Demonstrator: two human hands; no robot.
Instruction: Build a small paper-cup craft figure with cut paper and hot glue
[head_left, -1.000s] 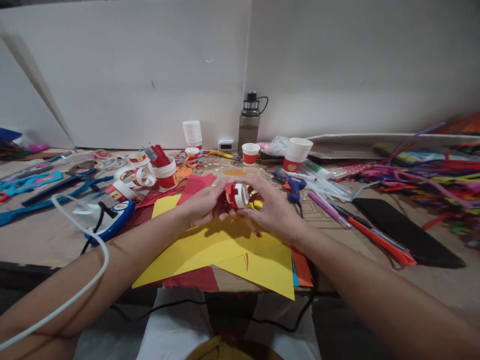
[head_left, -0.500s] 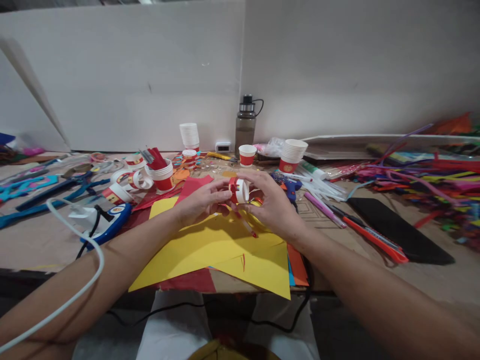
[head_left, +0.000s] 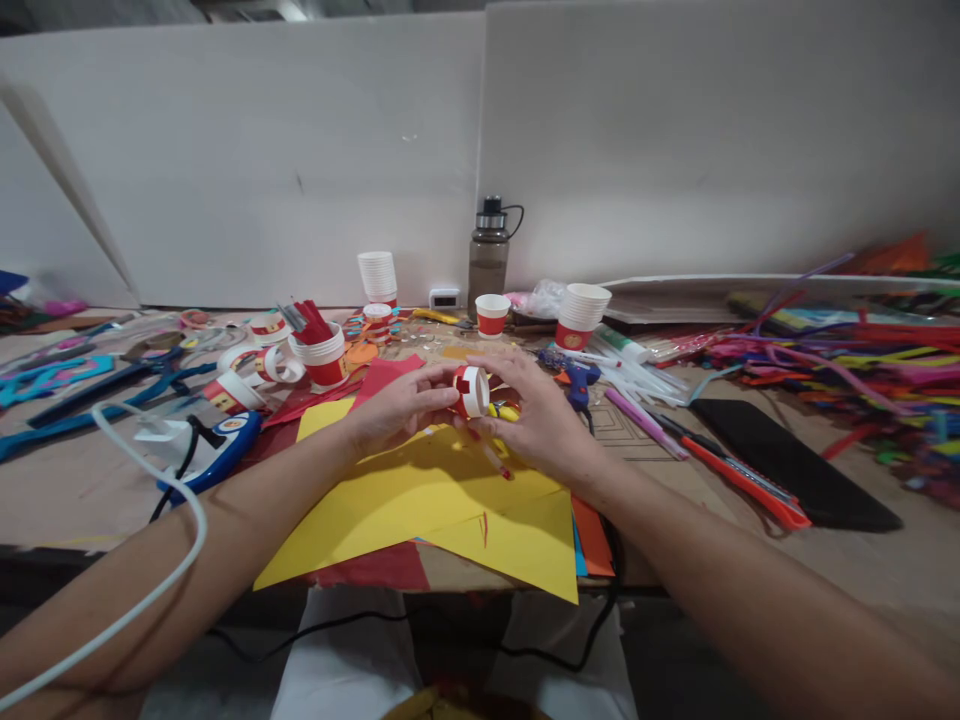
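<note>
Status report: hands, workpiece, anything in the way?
Left hand gripping short red-and-white paper cup piece; right hand curled at its open end, contact unclear. Piece tilted above yellow paper sheets. Possible snag: blue plastic glue gun beside right hand.

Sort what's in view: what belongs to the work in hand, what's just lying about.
Work in hand:
red-and-white paper-cup piece, in left hand and right hand
yellow paper sheets beneath, probably

Seemingly lying about:
water bottle
white plug
</note>
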